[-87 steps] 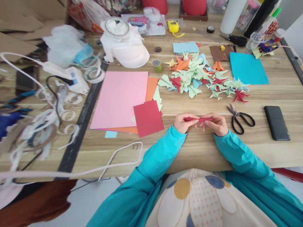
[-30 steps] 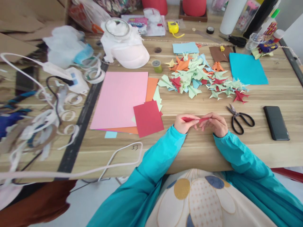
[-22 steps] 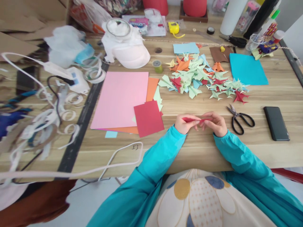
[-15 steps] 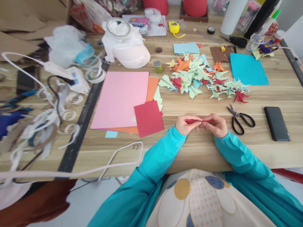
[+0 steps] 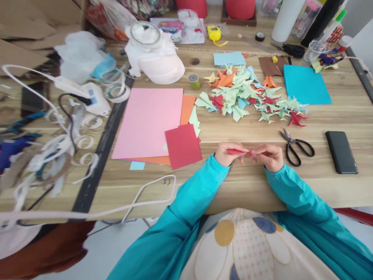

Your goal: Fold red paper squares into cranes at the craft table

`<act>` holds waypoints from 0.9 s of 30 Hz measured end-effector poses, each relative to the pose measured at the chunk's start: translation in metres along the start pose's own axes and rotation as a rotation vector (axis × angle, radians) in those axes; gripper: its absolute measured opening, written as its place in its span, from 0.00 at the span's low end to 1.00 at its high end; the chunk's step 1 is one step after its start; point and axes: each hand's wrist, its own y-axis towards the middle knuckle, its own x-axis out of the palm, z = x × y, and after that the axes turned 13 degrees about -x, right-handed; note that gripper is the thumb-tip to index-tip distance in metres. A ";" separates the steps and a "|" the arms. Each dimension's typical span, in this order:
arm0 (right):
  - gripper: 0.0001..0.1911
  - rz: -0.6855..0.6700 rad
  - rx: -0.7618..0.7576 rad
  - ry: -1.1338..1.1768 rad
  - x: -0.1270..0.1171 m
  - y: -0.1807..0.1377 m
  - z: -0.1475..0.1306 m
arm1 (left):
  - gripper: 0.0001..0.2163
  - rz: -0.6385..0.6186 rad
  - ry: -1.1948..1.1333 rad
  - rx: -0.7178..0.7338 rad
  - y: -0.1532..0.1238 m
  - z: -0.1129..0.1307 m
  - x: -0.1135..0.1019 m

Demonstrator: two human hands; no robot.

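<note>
My left hand (image 5: 229, 153) and my right hand (image 5: 269, 155) both pinch a narrow folded red paper piece (image 5: 237, 151) just above the wooden table (image 5: 250, 186), near its front edge. The fingers of both hands are closed on the paper, and most of it is hidden between them. A red paper square (image 5: 182, 145) lies to the left of my hands, overlapping a pink sheet (image 5: 150, 120) and an orange sheet (image 5: 186, 109). A pile of folded paper shapes (image 5: 247, 97) in green, red, orange and blue lies beyond my hands.
Black scissors (image 5: 297, 146) and a black phone (image 5: 341, 151) lie right of my hands. A teal sheet (image 5: 305, 84) sits at the back right. Tape rolls, cables and a white cap (image 5: 160, 64) crowd the left and back. A white wire loop (image 5: 151, 194) lies at the front edge.
My hands have drawn closer together on the red paper, so less of it shows between them. The right hand has shifted slightly down and right.
</note>
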 end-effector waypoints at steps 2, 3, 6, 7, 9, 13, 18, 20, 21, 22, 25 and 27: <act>0.02 0.005 -0.041 -0.040 -0.001 -0.001 -0.001 | 0.06 -0.011 -0.028 -0.033 0.001 -0.004 -0.004; 0.03 0.013 -0.067 -0.068 -0.002 -0.001 -0.001 | 0.07 -0.012 -0.030 -0.055 0.001 -0.005 -0.006; 0.05 0.005 -0.152 -0.191 -0.009 0.001 0.000 | 0.14 -0.009 0.019 -0.047 0.001 -0.004 -0.014; 0.06 -0.022 -0.177 -0.249 -0.012 0.003 0.001 | 0.15 -0.003 0.058 0.002 0.001 -0.002 -0.017; 0.07 -0.105 -0.249 -0.385 -0.018 0.005 0.001 | 0.14 0.034 0.180 0.121 0.001 0.004 -0.021; 0.10 -0.288 -0.484 -0.631 -0.023 0.006 0.004 | 0.14 0.130 0.621 0.335 0.002 0.012 -0.020; 0.13 -0.438 -0.612 -0.745 -0.024 0.003 0.012 | 0.12 0.115 0.877 0.498 0.008 0.005 -0.015; 0.14 -0.473 -0.609 -0.769 -0.025 0.002 0.014 | 0.10 0.113 0.904 0.515 0.010 0.001 -0.015; 0.14 -0.486 -0.607 -0.775 -0.026 0.002 0.015 | 0.10 0.116 0.907 0.517 0.011 0.000 -0.016; 0.14 -0.498 -0.604 -0.777 -0.026 0.003 0.015 | 0.10 0.120 0.906 0.515 0.011 -0.001 -0.017; 0.14 -0.518 -0.598 -0.764 -0.026 0.003 0.014 | 0.10 0.116 0.888 0.499 0.011 -0.001 -0.018; 0.14 -0.507 -0.603 -0.756 -0.025 0.003 0.014 | 0.10 0.099 0.876 0.489 0.011 -0.001 -0.019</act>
